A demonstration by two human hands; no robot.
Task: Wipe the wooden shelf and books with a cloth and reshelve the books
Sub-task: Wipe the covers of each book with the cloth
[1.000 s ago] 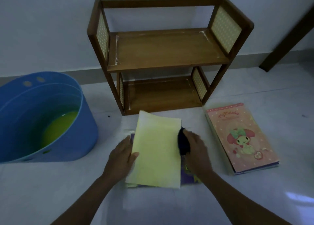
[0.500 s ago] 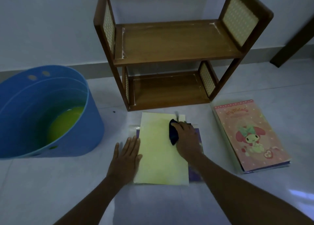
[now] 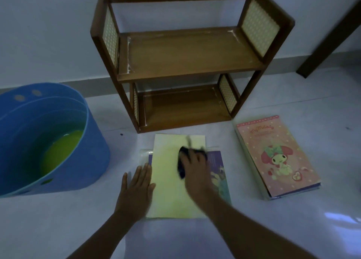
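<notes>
left hand (image 3: pixel 136 188) lies flat, pinning the yellow book (image 3: pixel 172 180) on the floor; right hand (image 3: pixel 195 168) presses a dark cloth (image 3: pixel 182 161) on its cover, so this looks like the book-wiping step. beyond, the shelf (image 3: pixel 183 51) stands bare; reshelving comes next.

blue tub (image 3: pixel 91 161), brown shelf (image 3: pixel 187 53) with dotted cream panels, pale yellow book (image 3: pixel 168 180), pink book (image 3: pixel 277 157).

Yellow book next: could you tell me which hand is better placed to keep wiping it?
Probably right: the right hand already presses the dark cloth on the yellow book, while the left hand lies flat, steadying its edge.
</notes>
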